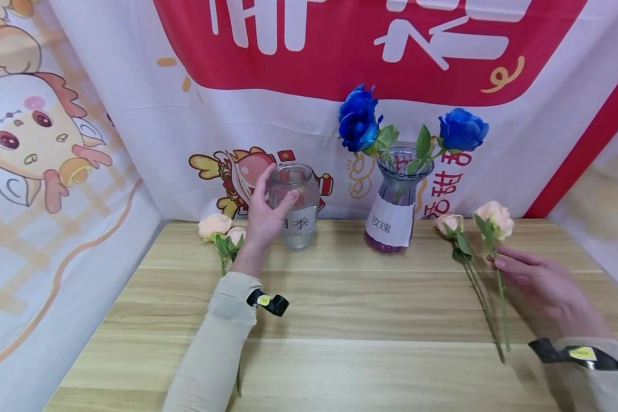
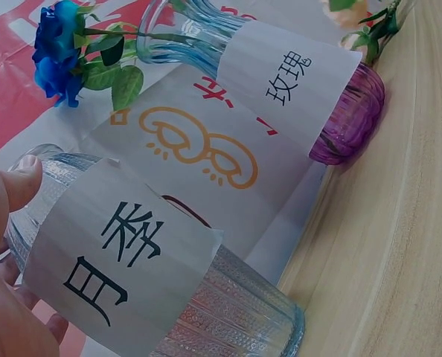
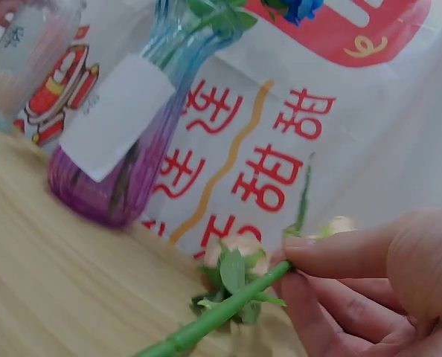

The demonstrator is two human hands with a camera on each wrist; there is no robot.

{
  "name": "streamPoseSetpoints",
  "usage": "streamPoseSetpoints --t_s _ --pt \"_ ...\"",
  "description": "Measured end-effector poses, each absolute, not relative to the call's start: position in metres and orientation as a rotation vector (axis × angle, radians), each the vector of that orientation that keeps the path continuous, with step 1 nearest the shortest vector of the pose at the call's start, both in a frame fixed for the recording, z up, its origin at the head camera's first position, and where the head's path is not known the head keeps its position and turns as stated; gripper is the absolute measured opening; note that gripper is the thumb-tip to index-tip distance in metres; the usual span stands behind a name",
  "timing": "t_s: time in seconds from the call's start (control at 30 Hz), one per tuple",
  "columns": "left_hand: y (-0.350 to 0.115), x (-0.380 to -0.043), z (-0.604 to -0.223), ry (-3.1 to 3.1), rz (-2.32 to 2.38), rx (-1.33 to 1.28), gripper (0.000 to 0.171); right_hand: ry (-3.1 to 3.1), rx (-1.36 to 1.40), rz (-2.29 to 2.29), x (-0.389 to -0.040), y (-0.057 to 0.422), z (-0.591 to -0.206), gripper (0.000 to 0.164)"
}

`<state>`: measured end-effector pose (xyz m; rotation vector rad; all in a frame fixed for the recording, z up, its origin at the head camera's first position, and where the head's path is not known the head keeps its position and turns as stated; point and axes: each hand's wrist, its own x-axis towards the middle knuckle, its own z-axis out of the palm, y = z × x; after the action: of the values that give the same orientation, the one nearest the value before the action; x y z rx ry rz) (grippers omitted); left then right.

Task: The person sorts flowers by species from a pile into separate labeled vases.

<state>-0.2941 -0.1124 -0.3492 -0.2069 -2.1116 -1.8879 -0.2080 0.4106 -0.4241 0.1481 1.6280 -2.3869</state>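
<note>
My left hand (image 1: 268, 214) grips a clear glass vase (image 1: 300, 237) round its upper part, thumb at the front and fingers behind. The vase carries a white paper label (image 2: 124, 256) with black characters and stands near the table's back edge. At the right, my right hand (image 1: 538, 280) pinches the green stem of a pale peach rose (image 1: 496, 220) between thumb and fingertips, just under the bloom. Beside it a second peach rose (image 1: 449, 224) lies on the table. The right wrist view shows the pinched stem (image 3: 221, 312) close up.
A blue-to-purple glass vase (image 1: 388, 229) with a white label holds two blue roses (image 1: 359, 120). More peach roses (image 1: 215, 225) lie at the left, partly under the left forearm. A printed cloth (image 1: 298, 131) hangs behind the wooden table (image 1: 340, 309).
</note>
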Motion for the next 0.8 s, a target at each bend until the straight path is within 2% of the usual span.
streamPoseSetpoints --t_s 0.2,0.57,0.8 --pt "-0.112 -0.295 -0.349 -2.091 -1.893 -0.228 0.079 1.407 0.110 -2.557 -0.205 0.401 -0.413 0.040" --pt "-0.113 -0.294 -0.350 -2.095 -1.890 -0.221 0.078 1.298 0.364 -2.687 -0.203 0.381 -0.399 0.026" --pt "-0.113 -0.295 -0.350 -2.102 -1.896 -0.223 0.079 1.094 0.403 -2.868 -0.199 0.365 -0.395 0.025"
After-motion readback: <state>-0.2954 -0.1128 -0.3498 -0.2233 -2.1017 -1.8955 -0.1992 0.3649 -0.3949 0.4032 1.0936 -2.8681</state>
